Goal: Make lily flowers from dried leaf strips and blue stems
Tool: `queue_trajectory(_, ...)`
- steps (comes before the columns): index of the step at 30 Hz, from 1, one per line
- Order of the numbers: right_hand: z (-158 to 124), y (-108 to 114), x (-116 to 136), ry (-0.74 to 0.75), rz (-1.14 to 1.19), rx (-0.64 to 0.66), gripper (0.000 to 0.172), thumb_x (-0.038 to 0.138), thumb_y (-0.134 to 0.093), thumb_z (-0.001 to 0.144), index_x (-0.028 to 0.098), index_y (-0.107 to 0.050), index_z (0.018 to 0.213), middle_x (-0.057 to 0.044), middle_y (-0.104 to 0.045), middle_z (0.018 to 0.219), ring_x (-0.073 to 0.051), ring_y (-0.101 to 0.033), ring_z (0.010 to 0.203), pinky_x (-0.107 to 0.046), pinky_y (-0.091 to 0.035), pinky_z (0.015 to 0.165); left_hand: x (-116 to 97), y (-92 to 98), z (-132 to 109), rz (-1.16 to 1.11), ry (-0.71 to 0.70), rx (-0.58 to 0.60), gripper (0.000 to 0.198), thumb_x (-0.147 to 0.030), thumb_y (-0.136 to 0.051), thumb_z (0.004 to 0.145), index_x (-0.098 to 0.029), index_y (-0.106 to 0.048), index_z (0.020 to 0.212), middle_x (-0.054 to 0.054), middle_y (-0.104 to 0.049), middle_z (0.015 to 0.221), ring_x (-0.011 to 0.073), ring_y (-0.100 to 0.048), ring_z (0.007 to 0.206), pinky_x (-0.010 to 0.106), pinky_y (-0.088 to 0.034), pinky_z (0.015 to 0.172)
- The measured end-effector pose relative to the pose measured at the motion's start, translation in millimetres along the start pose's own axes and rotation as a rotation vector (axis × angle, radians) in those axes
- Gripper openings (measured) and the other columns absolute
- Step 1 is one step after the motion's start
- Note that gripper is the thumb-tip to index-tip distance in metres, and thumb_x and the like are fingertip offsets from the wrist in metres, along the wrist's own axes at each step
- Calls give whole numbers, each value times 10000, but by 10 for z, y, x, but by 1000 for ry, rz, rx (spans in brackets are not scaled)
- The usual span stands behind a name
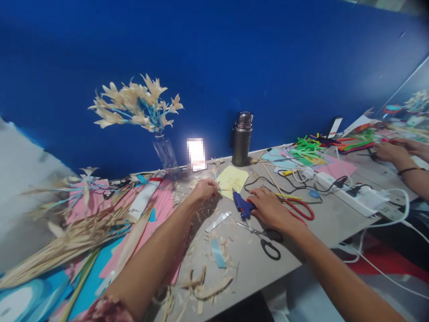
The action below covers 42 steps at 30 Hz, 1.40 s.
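My left hand [205, 190] is closed in a pinch above the table, on what looks like a thin pale-blue stem [218, 183] beside a yellow sheet of paper [229, 180]. The stem is small and faint. My right hand [268, 205] has its fingers around the rear of a blue glue gun [243, 205], whose nozzle points toward the yellow sheet. Just below that hand lie scissors with black handles [270, 248]. Larger scissors with red handles [303, 208] rest to its right.
A clear vase [166, 154] of dried husk flowers [140, 100] and a metal flask [241, 141] stand along the blue wall. Husk strips [77, 239] cover the left side. A power strip [348, 194] with cables sits right, near another person's hands [392, 152].
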State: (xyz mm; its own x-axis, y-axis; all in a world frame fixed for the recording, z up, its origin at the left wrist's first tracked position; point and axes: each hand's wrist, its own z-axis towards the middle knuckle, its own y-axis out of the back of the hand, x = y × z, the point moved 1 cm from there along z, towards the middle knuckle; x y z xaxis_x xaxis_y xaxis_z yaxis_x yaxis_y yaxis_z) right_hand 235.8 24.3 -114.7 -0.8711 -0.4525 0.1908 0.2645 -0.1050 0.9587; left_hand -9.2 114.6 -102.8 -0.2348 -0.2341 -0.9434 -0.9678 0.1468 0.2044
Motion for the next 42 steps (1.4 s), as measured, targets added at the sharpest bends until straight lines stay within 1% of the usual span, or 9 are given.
queue_trajectory(3,-168,136,-184,2,303,-73,353,221,-617,873,202,-648,1225,-132,-585,1381,-323,-498,1290,-507,-392,1091,55,25,-18,-51,-3,1,289,-230,-836,617,-158,-562,565,-32,-500,454,85,-456,427,190,-201,401)
queue_trajectory(6,-299,221,-280,-135,721,-105,370,352,-557,945,231,-608,1290,-115,-673,1229,-284,-642,1091,-425,-533,904,57,54,-60,-139,-20,23,352,-303,-869,587,-160,-548,574,-46,-466,462,68,-405,420,195,-180,405)
queue_trajectory(9,-329,220,-149,-144,949,-117,378,461,-518,973,217,-652,1230,-107,-707,1069,-247,-674,898,-364,-558,755,17,74,-125,-220,-46,51,378,-357,-870,575,-161,-547,590,-73,-406,455,38,-295,404,202,-135,412)
queue_trajectory(12,-284,189,113,-16,901,-107,374,439,-531,968,204,-652,1234,-96,-693,1068,-243,-655,921,-375,-551,828,-52,80,-205,-266,-53,96,350,-363,-861,548,-150,-593,620,-72,-406,460,37,-272,411,208,-117,418)
queue_trajectory(14,-251,177,258,85,820,-139,380,414,-542,961,205,-633,1264,-97,-675,1130,-260,-634,1022,-390,-524,922,-105,83,-261,-282,-51,119,339,-354,-855,526,-147,-603,622,-61,-431,475,43,-298,424,208,-120,421)
queue_trajectory(18,-227,176,374,183,735,-135,364,402,-514,974,218,-614,1272,-100,-666,1169,-276,-604,1116,-379,-496,976,-201,107,-344,-305,-46,129,338,-330,-851,495,-155,-579,594,-58,-443,497,49,-330,449,203,-134,425)
queue_trajectory(24,-224,198,398,197,723,-68,340,387,-517,978,235,-593,1272,-103,-648,1217,-272,-599,1136,-366,-492,980,-270,144,-385,-311,-36,152,311,-294,-849,499,-146,-591,590,-61,-444,493,39,-310,439,203,-143,434)
queue_trajectory(34,-233,151,370,200,727,-15,336,384,-516,984,217,-588,1266,-105,-632,1222,-261,-581,1127,-361,-468,986,-299,102,-427,-316,-37,189,328,-304,-849,517,-149,-564,563,-73,-407,480,28,-275,427,211,-141,444)
queue_trajectory(42,-265,211,371,181,730,-33,335,401,-523,975,211,-608,1238,-107,-650,1176,-274,-587,1120,-360,-481,964,-287,122,-403,-334,-22,195,328,-275,-864,519,-150,-563,563,-75,-394,480,25,-248,426,217,-120,453)
